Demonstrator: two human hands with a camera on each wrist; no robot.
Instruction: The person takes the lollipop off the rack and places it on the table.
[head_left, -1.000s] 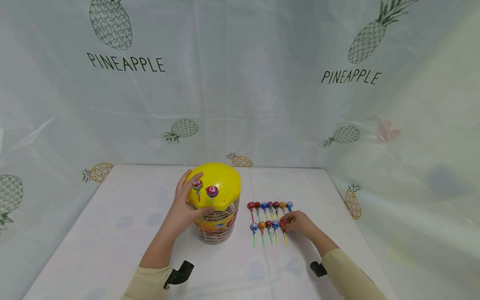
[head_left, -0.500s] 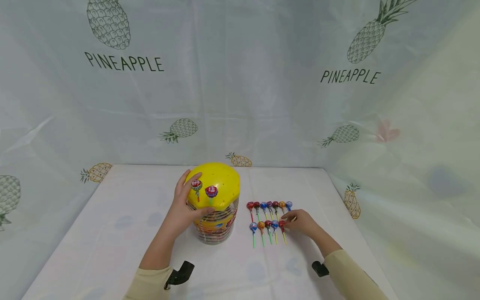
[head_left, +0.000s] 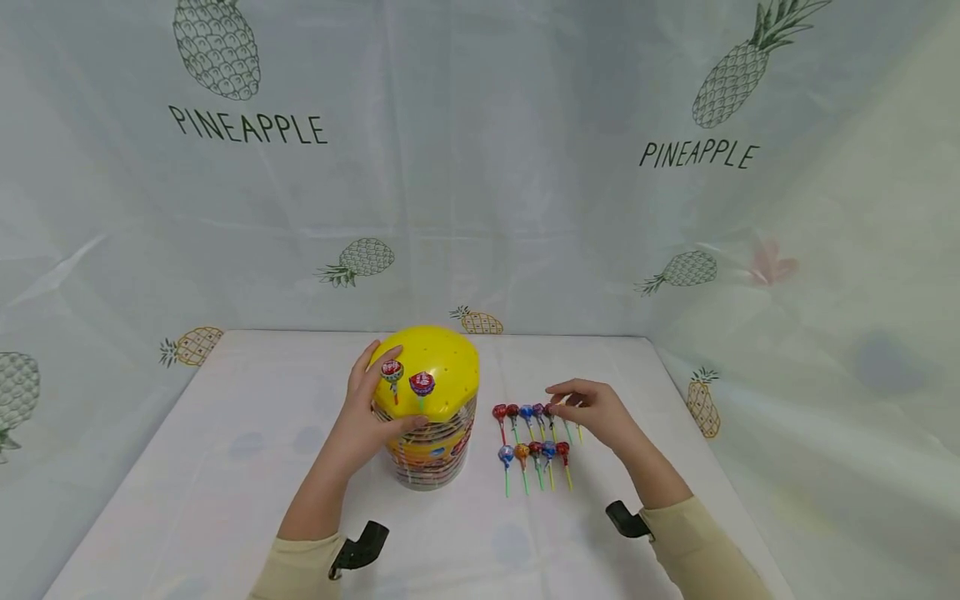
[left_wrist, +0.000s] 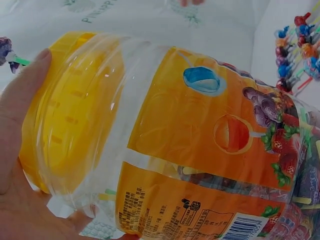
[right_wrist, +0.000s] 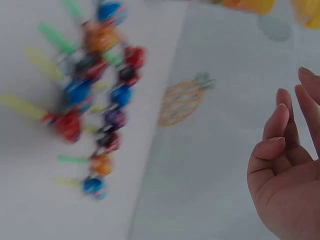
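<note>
In the head view a clear plastic candy jar [head_left: 431, 461] with a yellow lid [head_left: 442, 358] stands on the table, and its orange label [left_wrist: 170, 125] fills the left wrist view. My left hand [head_left: 366, 412] grips the jar at its lid, thumb on the near side. Two lollipops [head_left: 422, 383] show against the lid. To the jar's right lie two rows of wrapped lollipops, the far row [head_left: 527, 412] and the near row [head_left: 536, 450]. Over the far row's right end hovers my right hand [head_left: 600, 412], holding nothing; it hides some candy heads there.
The white table [head_left: 225, 500] meets a pale pineapple-print curtain [head_left: 480, 167] along its back edge. Black camera mounts [head_left: 628, 520] sit at both wrists. Several wrapped candies [left_wrist: 295, 220] show through the jar wall.
My right hand has left the near row's rightmost lollipop and moved up and back over the far row. My left hand stays on the jar.
</note>
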